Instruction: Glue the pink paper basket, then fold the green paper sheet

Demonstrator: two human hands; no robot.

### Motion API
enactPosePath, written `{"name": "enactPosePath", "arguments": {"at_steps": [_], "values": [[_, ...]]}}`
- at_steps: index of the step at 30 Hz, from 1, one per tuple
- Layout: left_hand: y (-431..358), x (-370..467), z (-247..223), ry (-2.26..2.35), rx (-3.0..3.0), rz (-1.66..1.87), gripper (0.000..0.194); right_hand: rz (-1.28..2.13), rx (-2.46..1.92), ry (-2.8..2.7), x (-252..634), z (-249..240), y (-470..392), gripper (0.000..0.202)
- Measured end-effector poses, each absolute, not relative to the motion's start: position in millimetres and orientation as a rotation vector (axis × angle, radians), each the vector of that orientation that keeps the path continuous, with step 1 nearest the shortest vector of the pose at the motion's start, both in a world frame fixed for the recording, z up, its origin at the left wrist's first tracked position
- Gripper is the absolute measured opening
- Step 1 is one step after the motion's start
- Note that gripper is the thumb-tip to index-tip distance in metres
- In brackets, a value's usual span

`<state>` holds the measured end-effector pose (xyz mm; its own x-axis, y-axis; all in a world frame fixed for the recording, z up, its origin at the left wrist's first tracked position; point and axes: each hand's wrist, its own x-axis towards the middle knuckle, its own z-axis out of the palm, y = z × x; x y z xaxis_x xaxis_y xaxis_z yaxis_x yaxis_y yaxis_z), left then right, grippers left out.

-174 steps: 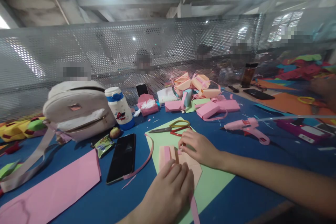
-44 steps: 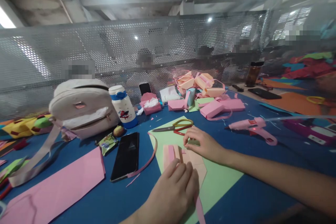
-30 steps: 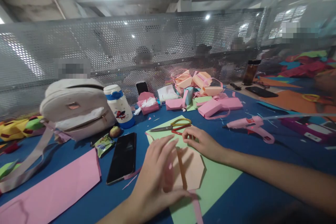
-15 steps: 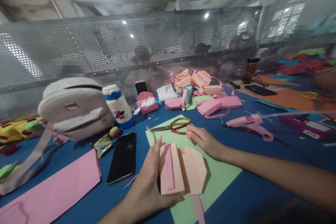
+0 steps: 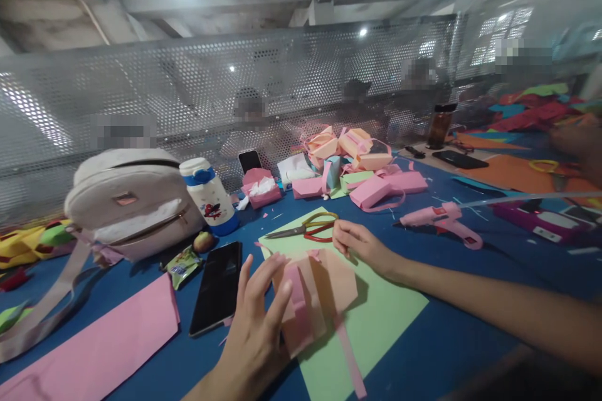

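A small peach paper box with an opened flap and a pink strip across it lies on a light green sheet. My left hand is at the box's left side, fingers apart, with the thumb and index finger over its edge. A long pink paper strip trails from under the flap toward me. My right hand rests on the green sheet above the flap, its fingers curled; what is inside them, if anything, is hidden. Beside its knuckles lie scissors with yellow and red handles.
A black phone, snack packet, bottle, backpack and pink sheet lie left. Folded paper pieces are heaped behind. At right are a pink glue gun with its cord and a purple case.
My left hand has loosened from around the box and spread its fingers. The box has turned and tilted slightly, and the pink strip has swung. My right hand stays nearly still.
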<state>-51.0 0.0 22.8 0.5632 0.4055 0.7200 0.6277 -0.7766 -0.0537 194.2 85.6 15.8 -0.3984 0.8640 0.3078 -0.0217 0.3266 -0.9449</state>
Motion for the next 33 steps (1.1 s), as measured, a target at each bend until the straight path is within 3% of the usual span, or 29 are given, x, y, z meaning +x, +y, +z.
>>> {"name": "enactPosePath", "arguments": {"at_steps": [6, 23, 26, 33], "values": [[5.7, -55.6, 21.9, -1.079, -2.503, -0.969, 0.087, 1.395, -0.760, -1.487, 196.5, 17.6, 91.1, 0.043], [11.6, -57.9, 14.6, -1.332, -2.524, -1.126, 0.103, 1.433, -0.921, -1.267, 195.4, 16.8, 92.5, 0.041], [11.1, -54.9, 15.2, -1.447, -2.541, -1.343, 0.104, 1.405, -0.891, -1.271, 195.5, 17.4, 92.3, 0.041], [17.2, -54.9, 22.7, -1.861, -2.142, -2.258, 0.102, 1.379, -0.874, -1.313, 194.9, 9.6, 96.3, 0.040]]}}
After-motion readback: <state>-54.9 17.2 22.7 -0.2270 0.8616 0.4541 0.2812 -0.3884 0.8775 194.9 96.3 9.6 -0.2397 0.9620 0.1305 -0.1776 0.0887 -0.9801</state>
